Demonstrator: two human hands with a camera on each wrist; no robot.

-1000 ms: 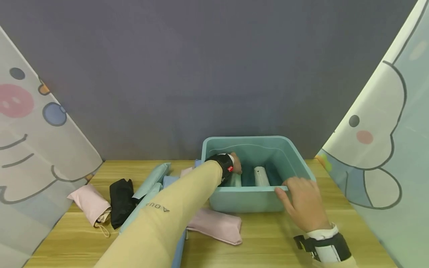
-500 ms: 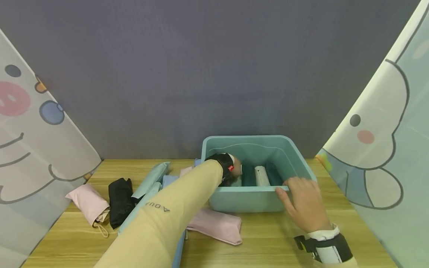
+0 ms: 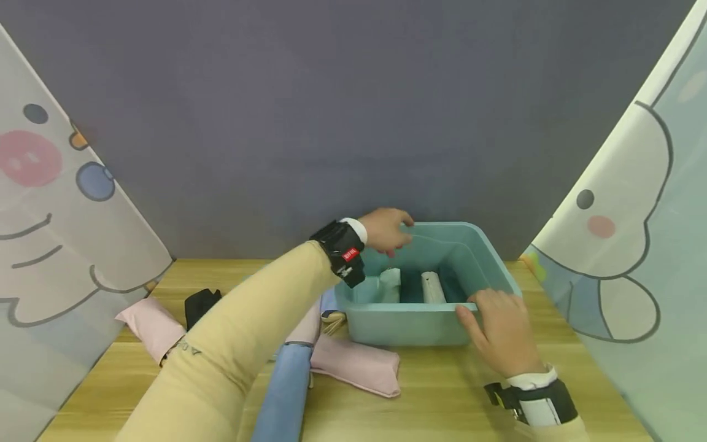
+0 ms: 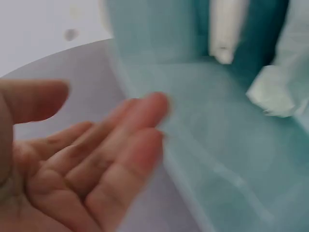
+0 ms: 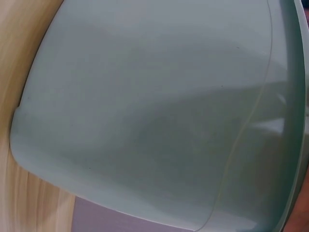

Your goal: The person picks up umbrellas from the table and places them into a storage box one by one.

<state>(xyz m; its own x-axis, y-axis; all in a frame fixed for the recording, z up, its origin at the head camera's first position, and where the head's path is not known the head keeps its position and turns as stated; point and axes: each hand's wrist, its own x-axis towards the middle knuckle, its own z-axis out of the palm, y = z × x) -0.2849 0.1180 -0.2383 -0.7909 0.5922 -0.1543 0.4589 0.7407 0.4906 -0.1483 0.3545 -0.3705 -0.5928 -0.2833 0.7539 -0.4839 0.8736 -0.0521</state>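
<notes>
A teal plastic bin stands on the wooden table. My left hand is over the bin's back left rim, fingers loosely extended. In the left wrist view, the left hand shows a bare palm holding nothing. My right hand grips the front right rim, fingers over the edge and thumb along the outside. The right wrist view is filled by the bin's outer wall. Inside the bin lie a pale green fabric bundle, a white cylindrical bundle and dark teal bundles.
Left of the bin lie a pink fabric bundle, a long blue one, a pink pouch and a black bundle. My left sleeve covers part of them. A grey panel stands behind.
My left hand has risen out of the bin, up and back to the rear left rim, leaving the pale green bundle inside. The right hand stays on the rim.
</notes>
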